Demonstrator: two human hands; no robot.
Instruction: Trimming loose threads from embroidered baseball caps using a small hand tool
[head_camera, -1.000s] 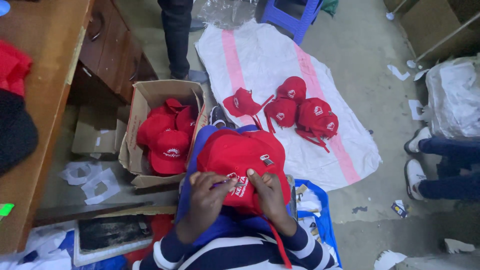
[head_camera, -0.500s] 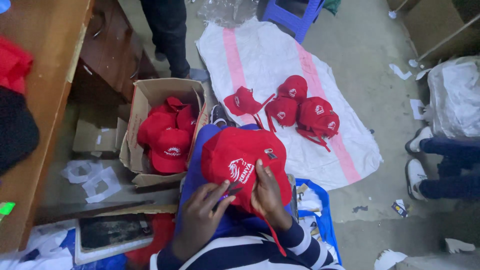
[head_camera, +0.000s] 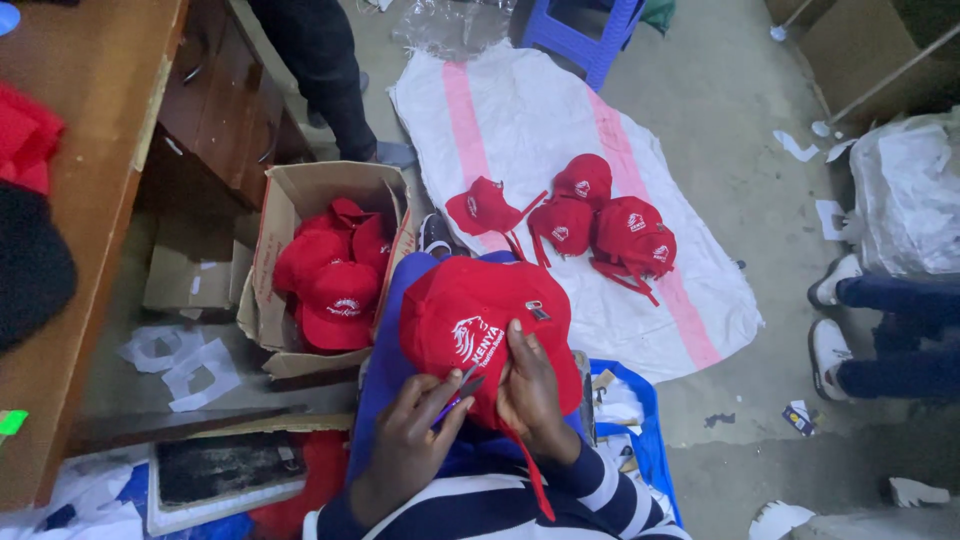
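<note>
A white woven sack (head_camera: 520, 110) spread at twelve o'clock keeps five red caps (head_camera: 590, 220) off the concrete; a cardboard box (head_camera: 275, 230) at ten o'clock holds more. On the lap, the right hand (head_camera: 530, 385) pins a red cap (head_camera: 480, 320) flat while the left hand (head_camera: 410, 440), fingers closed, grips small scissors (head_camera: 458, 392) against its edge.

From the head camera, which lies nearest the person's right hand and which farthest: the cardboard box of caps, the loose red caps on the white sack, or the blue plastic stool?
Measured from the right hand:
1. Loose red caps, on the white sack ahead, slightly right.
2. Cardboard box of caps, to the left; close to the first, but it looks a little farther.
3. Blue plastic stool, far ahead at the picture's top edge.
</note>
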